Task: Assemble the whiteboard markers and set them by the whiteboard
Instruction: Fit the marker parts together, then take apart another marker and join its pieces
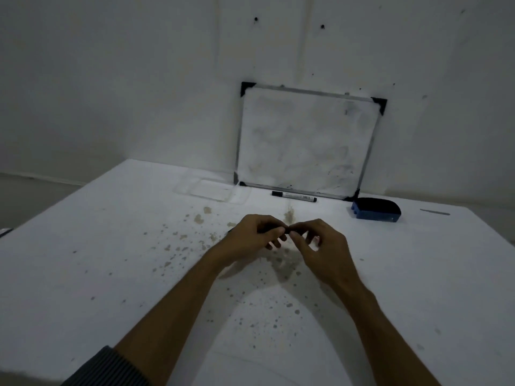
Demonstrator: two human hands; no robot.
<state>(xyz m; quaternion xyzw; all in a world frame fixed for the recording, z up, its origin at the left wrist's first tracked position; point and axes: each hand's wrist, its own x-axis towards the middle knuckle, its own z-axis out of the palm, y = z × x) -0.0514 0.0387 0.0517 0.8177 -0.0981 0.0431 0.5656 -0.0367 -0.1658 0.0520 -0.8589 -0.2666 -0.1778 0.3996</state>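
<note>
A small framed whiteboard leans against the wall at the back of the table. One capped black-and-white marker lies flat just in front of its lower edge. Over the middle of the table my left hand and my right hand meet fingertip to fingertip. Each pinches a dark marker piece; the left hand holds the marker body, mostly hidden in the fist, and the right holds a small dark part, probably the cap. Whether the two pieces touch I cannot tell.
A blue eraser with a black felt top sits right of the whiteboard. A clear, shallow plastic tray lies left of it. The white table is speckled with brown stains. A grey strip lies far right.
</note>
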